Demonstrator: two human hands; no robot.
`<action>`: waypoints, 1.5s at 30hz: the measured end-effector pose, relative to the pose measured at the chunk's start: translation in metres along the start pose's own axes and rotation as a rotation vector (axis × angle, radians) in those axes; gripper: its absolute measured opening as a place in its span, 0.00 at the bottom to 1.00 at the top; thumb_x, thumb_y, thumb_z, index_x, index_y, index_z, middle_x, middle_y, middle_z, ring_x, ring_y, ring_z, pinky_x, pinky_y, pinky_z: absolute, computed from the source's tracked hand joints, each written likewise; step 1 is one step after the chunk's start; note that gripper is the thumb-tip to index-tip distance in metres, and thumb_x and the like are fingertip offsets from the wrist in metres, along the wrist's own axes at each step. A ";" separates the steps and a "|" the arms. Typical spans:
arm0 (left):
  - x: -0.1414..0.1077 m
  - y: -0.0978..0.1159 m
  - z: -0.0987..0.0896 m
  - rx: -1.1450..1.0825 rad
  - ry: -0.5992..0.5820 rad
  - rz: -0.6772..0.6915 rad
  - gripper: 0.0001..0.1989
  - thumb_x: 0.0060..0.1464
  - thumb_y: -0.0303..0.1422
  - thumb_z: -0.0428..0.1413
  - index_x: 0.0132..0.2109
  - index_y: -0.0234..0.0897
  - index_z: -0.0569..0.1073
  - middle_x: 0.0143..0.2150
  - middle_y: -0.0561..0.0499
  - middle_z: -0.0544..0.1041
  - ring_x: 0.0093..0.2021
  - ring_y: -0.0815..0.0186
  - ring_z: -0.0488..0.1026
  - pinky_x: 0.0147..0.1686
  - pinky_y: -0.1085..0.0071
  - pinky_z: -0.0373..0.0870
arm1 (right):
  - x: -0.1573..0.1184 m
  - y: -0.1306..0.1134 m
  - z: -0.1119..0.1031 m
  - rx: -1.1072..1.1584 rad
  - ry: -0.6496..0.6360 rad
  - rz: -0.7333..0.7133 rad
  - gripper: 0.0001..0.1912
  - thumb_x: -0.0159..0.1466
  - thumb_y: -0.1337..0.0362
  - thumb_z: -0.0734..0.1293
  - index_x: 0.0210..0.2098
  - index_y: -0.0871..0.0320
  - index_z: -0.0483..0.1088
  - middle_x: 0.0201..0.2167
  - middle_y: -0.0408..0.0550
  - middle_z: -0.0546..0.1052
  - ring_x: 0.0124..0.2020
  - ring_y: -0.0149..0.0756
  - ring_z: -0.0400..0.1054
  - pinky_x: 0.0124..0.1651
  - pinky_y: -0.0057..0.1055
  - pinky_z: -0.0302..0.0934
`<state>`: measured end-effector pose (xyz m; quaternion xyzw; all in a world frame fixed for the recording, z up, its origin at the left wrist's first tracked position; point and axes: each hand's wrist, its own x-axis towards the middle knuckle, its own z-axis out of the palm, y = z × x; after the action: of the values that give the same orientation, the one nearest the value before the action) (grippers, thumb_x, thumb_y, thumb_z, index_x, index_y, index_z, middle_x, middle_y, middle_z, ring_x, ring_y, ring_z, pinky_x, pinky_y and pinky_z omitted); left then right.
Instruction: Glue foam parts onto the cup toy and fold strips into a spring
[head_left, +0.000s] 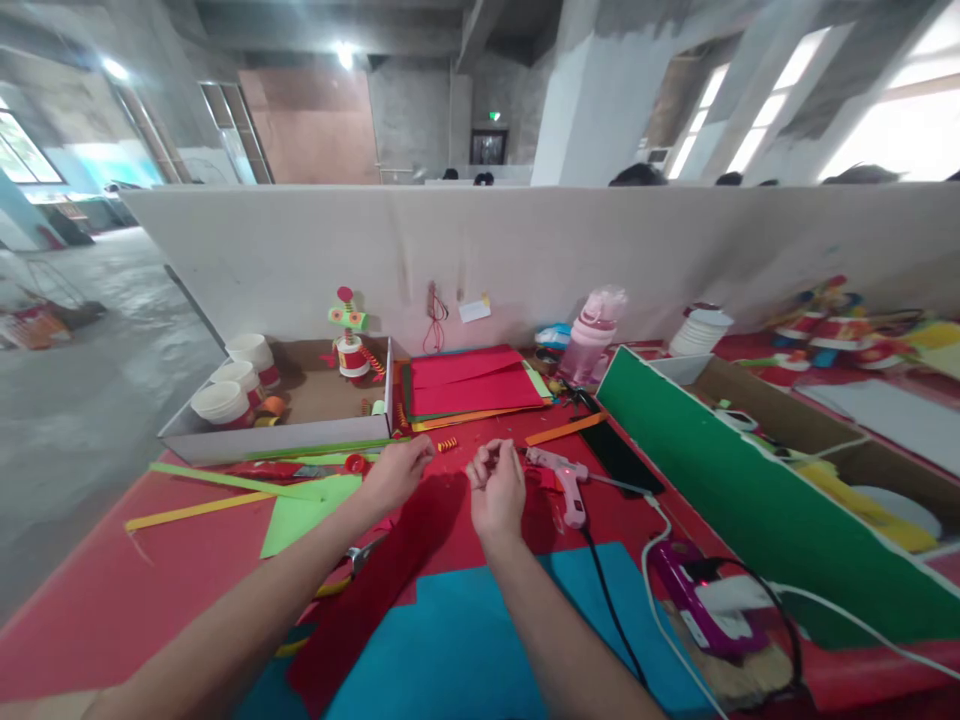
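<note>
My left hand [403, 468] is over the middle of the red table, its fingers curled into a pinch. Just beyond its fingertips is a small red-and-yellow folded paper spring [447, 444]; I cannot tell whether they touch. My right hand [498, 488] is turned palm inward with bent fingers and the thumb pressed toward them. Whatever either hand pinches is too small or hidden to make out. Close to the right hand lies a pink hot glue gun [568, 484] with its cord running toward me. Under my left forearm are scissors [358, 556], partly covered.
A shallow box [277, 436] at left holds white cups [223, 400] and a paper-cup figure [352, 352]. Coloured sheets [472, 385] are stacked at the back, blue sheets [450, 640] in front. A green-sided box [720, 480], a purple power strip [701, 600] and a pink bottle [592, 335] stand right.
</note>
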<state>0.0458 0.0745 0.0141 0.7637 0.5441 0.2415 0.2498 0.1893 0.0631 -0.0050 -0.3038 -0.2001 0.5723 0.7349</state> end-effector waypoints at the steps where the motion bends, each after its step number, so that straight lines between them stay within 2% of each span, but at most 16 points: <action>1: 0.009 -0.002 0.002 0.177 0.025 0.030 0.07 0.58 0.27 0.46 0.34 0.37 0.68 0.29 0.49 0.73 0.31 0.65 0.72 0.34 0.71 0.66 | 0.000 0.001 -0.001 -0.079 0.019 -0.069 0.17 0.63 0.50 0.62 0.26 0.56 0.63 0.21 0.38 0.65 0.20 0.26 0.57 0.24 0.25 0.54; 4: 0.031 0.000 0.015 0.536 -0.065 0.091 0.08 0.58 0.26 0.47 0.40 0.36 0.71 0.39 0.43 0.74 0.41 0.60 0.73 0.39 0.68 0.66 | -0.004 0.006 -0.003 -0.340 -0.006 -0.201 0.20 0.63 0.49 0.61 0.25 0.58 0.66 0.23 0.43 0.70 0.27 0.30 0.64 0.32 0.28 0.60; 6: 0.041 0.003 0.025 0.644 -0.139 0.072 0.08 0.59 0.29 0.48 0.42 0.36 0.71 0.39 0.42 0.74 0.43 0.57 0.73 0.39 0.67 0.67 | -0.009 0.010 -0.004 -0.421 -0.059 -0.186 0.21 0.64 0.48 0.60 0.26 0.58 0.66 0.19 0.42 0.69 0.23 0.29 0.63 0.28 0.27 0.57; 8: 0.047 0.004 0.032 0.663 -0.175 0.064 0.09 0.61 0.31 0.47 0.42 0.36 0.71 0.37 0.42 0.74 0.42 0.57 0.73 0.38 0.67 0.68 | -0.013 0.015 -0.005 -0.419 -0.104 -0.132 0.21 0.64 0.47 0.59 0.27 0.58 0.65 0.16 0.38 0.65 0.18 0.27 0.58 0.22 0.25 0.51; 11: 0.050 0.000 0.032 0.652 -0.199 0.083 0.10 0.61 0.33 0.46 0.43 0.36 0.71 0.37 0.43 0.74 0.40 0.58 0.74 0.38 0.67 0.68 | -0.014 0.020 -0.007 -0.421 -0.151 -0.112 0.21 0.64 0.46 0.58 0.28 0.57 0.65 0.14 0.36 0.61 0.16 0.26 0.54 0.19 0.23 0.46; 16: 0.055 -0.004 0.031 0.677 -0.232 0.164 0.09 0.59 0.32 0.49 0.42 0.36 0.72 0.39 0.42 0.74 0.43 0.57 0.73 0.39 0.68 0.68 | -0.011 0.025 -0.010 -0.442 -0.153 -0.152 0.21 0.65 0.47 0.57 0.27 0.57 0.65 0.15 0.36 0.60 0.17 0.25 0.53 0.19 0.23 0.46; 21: 0.058 0.000 0.036 0.696 -0.220 0.169 0.13 0.62 0.35 0.46 0.43 0.36 0.72 0.38 0.41 0.75 0.37 0.59 0.73 0.34 0.68 0.67 | -0.008 0.028 -0.013 -0.482 -0.166 -0.192 0.21 0.66 0.48 0.57 0.27 0.58 0.65 0.14 0.36 0.60 0.16 0.25 0.53 0.19 0.24 0.47; 24: 0.060 0.001 0.022 0.737 -0.161 0.183 0.11 0.61 0.32 0.47 0.43 0.35 0.73 0.39 0.40 0.75 0.41 0.56 0.72 0.39 0.65 0.65 | -0.007 0.030 -0.013 -0.498 -0.159 -0.195 0.21 0.66 0.48 0.56 0.27 0.57 0.64 0.14 0.36 0.60 0.16 0.26 0.53 0.20 0.24 0.48; 26: 0.063 0.000 0.003 0.826 -0.064 0.204 0.11 0.59 0.27 0.47 0.44 0.33 0.73 0.38 0.38 0.76 0.45 0.54 0.71 0.43 0.61 0.63 | -0.007 0.030 -0.014 -0.493 -0.149 -0.187 0.21 0.66 0.48 0.57 0.27 0.57 0.64 0.14 0.36 0.60 0.16 0.26 0.53 0.20 0.24 0.48; 28: 0.067 -0.004 -0.020 0.937 0.003 0.201 0.11 0.57 0.23 0.48 0.43 0.31 0.74 0.36 0.37 0.77 0.44 0.53 0.71 0.44 0.60 0.61 | -0.006 0.030 -0.014 -0.478 -0.141 -0.178 0.21 0.65 0.48 0.58 0.26 0.57 0.64 0.15 0.36 0.60 0.16 0.25 0.53 0.20 0.24 0.47; 33: 0.069 -0.013 -0.076 0.947 0.029 0.199 0.09 0.55 0.25 0.51 0.35 0.34 0.77 0.33 0.40 0.78 0.39 0.55 0.72 0.39 0.63 0.58 | -0.005 0.029 -0.014 -0.444 -0.135 -0.149 0.20 0.65 0.48 0.58 0.26 0.57 0.64 0.15 0.36 0.60 0.16 0.25 0.52 0.19 0.23 0.46; 36: 0.062 -0.016 -0.088 0.943 0.006 0.263 0.09 0.54 0.26 0.52 0.34 0.37 0.77 0.31 0.43 0.78 0.38 0.57 0.71 0.38 0.63 0.57 | -0.006 0.029 -0.013 -0.444 -0.140 -0.132 0.20 0.65 0.48 0.58 0.26 0.57 0.64 0.15 0.36 0.60 0.16 0.25 0.52 0.18 0.23 0.45; 38: 0.056 -0.017 -0.083 0.979 -0.054 0.366 0.07 0.52 0.26 0.54 0.32 0.36 0.77 0.31 0.43 0.78 0.39 0.57 0.70 0.39 0.61 0.56 | -0.007 0.029 -0.013 -0.450 -0.150 -0.128 0.20 0.65 0.48 0.59 0.26 0.57 0.65 0.15 0.36 0.60 0.16 0.25 0.52 0.18 0.23 0.46; 41: 0.051 -0.022 -0.062 1.060 -0.109 0.498 0.05 0.50 0.24 0.56 0.31 0.34 0.77 0.31 0.42 0.77 0.41 0.56 0.68 0.42 0.59 0.55 | -0.007 0.031 -0.014 -0.458 -0.166 -0.137 0.20 0.65 0.48 0.59 0.26 0.57 0.65 0.15 0.36 0.60 0.16 0.25 0.52 0.19 0.23 0.47; 45: 0.052 -0.031 -0.036 1.100 -0.128 0.479 0.06 0.50 0.23 0.56 0.29 0.34 0.77 0.29 0.42 0.76 0.42 0.55 0.67 0.47 0.56 0.53 | -0.005 0.032 -0.015 -0.476 -0.158 -0.158 0.20 0.65 0.48 0.58 0.26 0.58 0.65 0.15 0.36 0.60 0.16 0.25 0.52 0.19 0.23 0.47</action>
<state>0.0153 0.1369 0.0265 0.8951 0.3859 -0.0723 -0.2111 0.1748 0.0600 -0.0377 -0.4061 -0.4090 0.4718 0.6672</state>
